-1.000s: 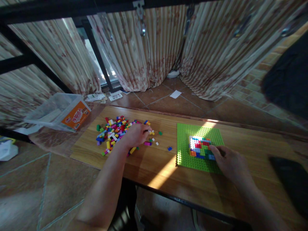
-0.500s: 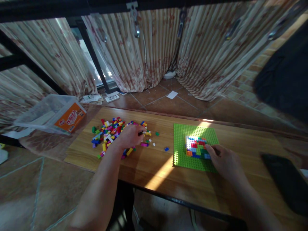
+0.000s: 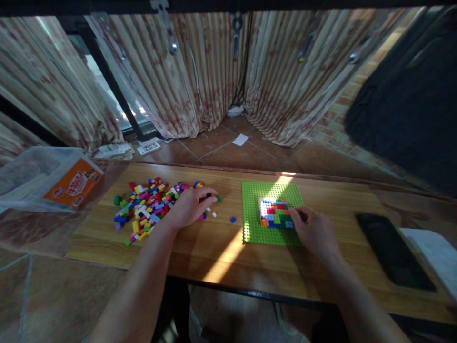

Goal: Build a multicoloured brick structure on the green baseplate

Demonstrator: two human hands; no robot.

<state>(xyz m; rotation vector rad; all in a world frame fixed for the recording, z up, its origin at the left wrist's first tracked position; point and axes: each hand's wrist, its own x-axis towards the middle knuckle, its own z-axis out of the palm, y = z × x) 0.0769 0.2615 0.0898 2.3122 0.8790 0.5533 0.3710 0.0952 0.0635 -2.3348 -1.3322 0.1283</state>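
My left hand (image 3: 191,206) is at the right side of a loose heap of coloured toy bricks (image 3: 153,202). Its thumb and index finger are apart, with their tips at a small green brick (image 3: 219,198) on the table. On the right, a green studded baseplate (image 3: 252,233) carries a low rectangular build of multicoloured bricks (image 3: 274,214). My right hand (image 3: 314,231) has its thumb and curled fingers closed at the right edge of this build and covers part of it. A small blue brick (image 3: 233,220) and a white brick (image 3: 214,215) lie between heap and baseplate.
The wooden table (image 3: 203,257) spans the view, with a sunlit stripe across it. A clear plastic box (image 3: 21,171) with an orange label stands at far left. At right lie a black phone-like slab (image 3: 394,250) and white paper (image 3: 428,243). Curtains (image 3: 214,76) hang behind.
My left hand has moved right, out of the heap's edge to the small green brick. My right hand stays at the build. The camera view has shifted to the right.
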